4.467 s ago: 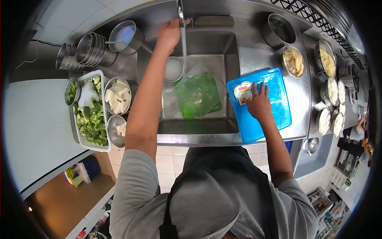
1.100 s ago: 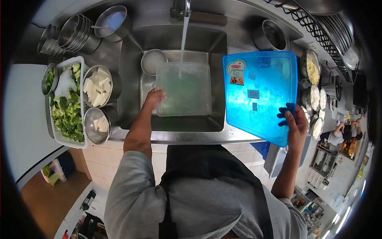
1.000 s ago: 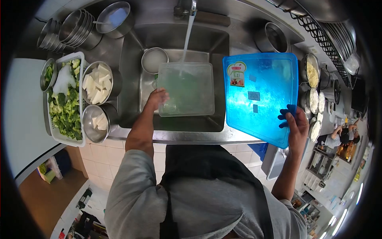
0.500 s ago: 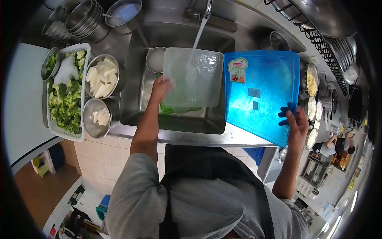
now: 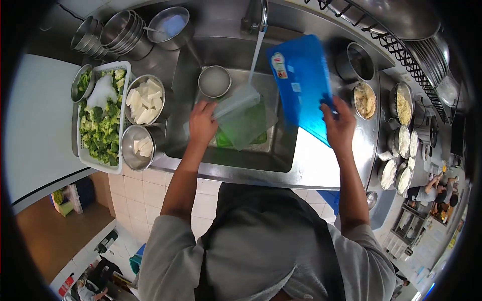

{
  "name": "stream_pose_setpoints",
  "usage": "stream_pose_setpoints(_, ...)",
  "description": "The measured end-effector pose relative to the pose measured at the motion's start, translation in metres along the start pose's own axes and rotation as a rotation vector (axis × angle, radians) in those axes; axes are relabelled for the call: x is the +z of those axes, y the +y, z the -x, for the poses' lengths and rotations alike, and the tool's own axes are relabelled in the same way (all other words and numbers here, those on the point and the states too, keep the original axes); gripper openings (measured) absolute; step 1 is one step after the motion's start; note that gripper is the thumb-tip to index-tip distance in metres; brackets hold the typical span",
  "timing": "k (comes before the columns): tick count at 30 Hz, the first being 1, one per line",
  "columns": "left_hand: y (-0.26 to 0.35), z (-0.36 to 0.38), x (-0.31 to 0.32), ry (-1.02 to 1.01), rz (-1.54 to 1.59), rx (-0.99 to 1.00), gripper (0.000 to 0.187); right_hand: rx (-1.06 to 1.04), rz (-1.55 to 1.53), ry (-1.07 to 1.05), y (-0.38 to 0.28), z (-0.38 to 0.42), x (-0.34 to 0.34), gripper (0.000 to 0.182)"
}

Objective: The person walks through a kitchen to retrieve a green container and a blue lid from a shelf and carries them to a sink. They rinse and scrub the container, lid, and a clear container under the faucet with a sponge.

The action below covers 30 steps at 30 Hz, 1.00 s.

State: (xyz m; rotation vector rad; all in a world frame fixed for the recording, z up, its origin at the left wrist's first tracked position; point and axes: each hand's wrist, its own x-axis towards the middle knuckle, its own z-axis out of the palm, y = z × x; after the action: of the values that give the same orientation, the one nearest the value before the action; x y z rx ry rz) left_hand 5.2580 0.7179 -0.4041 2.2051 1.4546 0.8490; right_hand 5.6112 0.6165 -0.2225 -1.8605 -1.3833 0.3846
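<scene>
Container [image 5: 238, 104] (left hand [image 5: 203, 123]), lid [image 5: 305, 85] (right hand [image 5: 340, 124]).

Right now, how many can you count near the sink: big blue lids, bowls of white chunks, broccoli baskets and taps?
Blue lids: 1
Bowls of white chunks: 2
Broccoli baskets: 1
Taps: 1
Total: 5

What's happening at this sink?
A person works at the sink, where water runs from the faucet. The left hand grips a tilted translucent plastic lid or tray; the right hand holds a blue plastic lid by its edge, partly over the sink. A round bowl and something green sit in the sink. Broccoli and bowls of white chunks stand to the person's left.
</scene>
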Motion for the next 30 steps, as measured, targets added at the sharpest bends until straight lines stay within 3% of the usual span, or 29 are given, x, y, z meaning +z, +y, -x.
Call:
stream_pose_setpoints(5,0.017,0.023,-0.027,-0.049,0.028,0.016,0.044,-0.330,0.278,-0.057,0.014,-0.055,0.074,0.029)
stream_pose_setpoints(8,0.033,0.032,-0.028,-0.038,0.052,0.019,0.044,-0.374,0.344,-0.195,0.037,-0.093,0.120,0.029)
stream_pose_setpoints(9,0.037,0.035,-0.027,-0.034,0.053,-0.001,0.044,-0.439,0.427,-0.206,0.043,-0.104,0.131,0.037)
stream_pose_setpoints(12,0.045,0.035,-0.021,0.003,0.065,-0.086,0.044,-0.472,0.384,0.003,0.040,-0.115,0.156,0.049)
stream_pose_setpoints(13,0.044,0.037,-0.016,0.028,0.073,-0.143,0.045,-0.384,0.321,-0.086,0.033,-0.113,0.155,0.055)
stream_pose_setpoints(16,0.032,0.036,0.005,-0.023,0.169,-0.444,0.040,0.174,-0.319,-0.342,0.042,-0.110,0.177,0.050)
stream_pose_setpoints(17,0.030,0.032,0.012,-0.062,0.219,-0.560,0.038,0.444,-0.518,-0.422,0.018,-0.113,0.174,0.041)
stream_pose_setpoints(21,0.038,0.000,0.042,-0.226,0.247,-0.759,0.044,0.709,-1.089,-0.516,0.015,-0.145,0.209,0.033)
stream_pose_setpoints(24,0.032,-0.015,0.045,-0.280,0.285,-0.826,0.055,0.657,-0.788,-0.717,0.048,-0.139,0.231,0.042)
stream_pose_setpoints(27,0.012,-0.002,0.039,-0.233,0.344,-0.809,0.063,0.042,0.216,-0.729,0.005,-0.109,0.235,0.053)
stream_pose_setpoints(30,0.005,0.025,0.016,-0.160,0.392,-0.759,0.067,-0.156,0.042,-0.632,-0.052,-0.120,0.249,0.062)
